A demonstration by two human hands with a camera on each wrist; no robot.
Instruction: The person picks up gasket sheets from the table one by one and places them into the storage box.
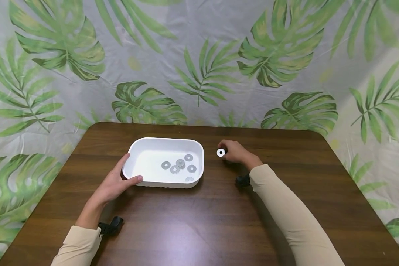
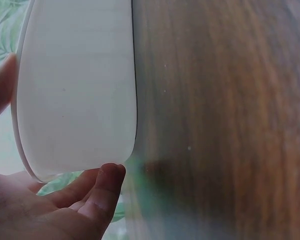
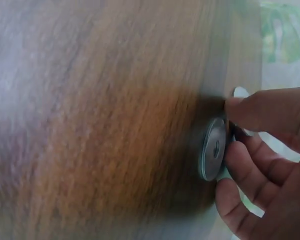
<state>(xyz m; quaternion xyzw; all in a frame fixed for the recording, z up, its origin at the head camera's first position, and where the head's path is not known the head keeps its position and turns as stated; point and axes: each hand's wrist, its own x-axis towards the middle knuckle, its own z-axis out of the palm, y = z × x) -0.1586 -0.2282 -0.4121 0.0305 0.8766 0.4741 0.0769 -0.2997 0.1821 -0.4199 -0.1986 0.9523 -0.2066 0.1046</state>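
Observation:
My left hand holds a white plastic tub at its left end, thumb on the front rim and fingers around the far side. Several flat metal washers lie inside, some overlapping, toward the right. To the right of the tub, my right hand is low over the table and pinches a washer, mostly covered by the thumb. Just by its curled fingers, another washer sits on the tabletop, possibly a small stack. From the head, a bright washer shows at the fingertips.
The dark wood table has rounded far corners. Behind it hangs a leaf-printed cloth. Black wrist cameras are strapped beneath both forearms, close above the table.

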